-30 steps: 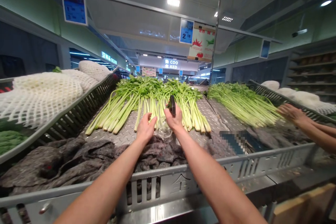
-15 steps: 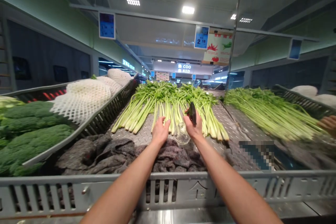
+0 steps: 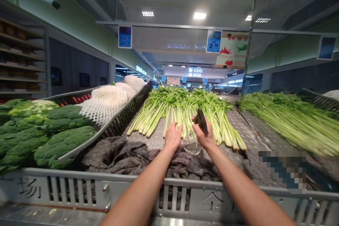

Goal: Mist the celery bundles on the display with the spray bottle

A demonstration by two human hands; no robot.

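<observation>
My right hand [image 3: 207,134] is closed around a spray bottle [image 3: 192,145] with a clear, rounded body and a black trigger head. The bottle is upright or slightly tilted, just in front of the celery. To its left, my left hand [image 3: 173,137] reaches to the pale cut ends of some stalks, thumb and fingers apart; whether it touches them I cannot tell. Bunches of celery [image 3: 153,114] lie side by side on a sloping, textured metal display, leaves to the back. Dark crumpled cloth [image 3: 119,155] lies beneath my forearms.
A grey slatted rail [image 3: 137,183] runs along the front. On the left, a crate wall [image 3: 124,109] divides off broccoli [image 3: 63,141] and produce in white foam nets [image 3: 106,99]. A mirror [image 3: 286,120] on the right reflects the celery. Price signs [image 3: 214,41] hang above.
The view has turned to the left, so more broccoli and a shelf show. Both hands stay at nearly the same place by the celery, the spray bottle still in the right.
</observation>
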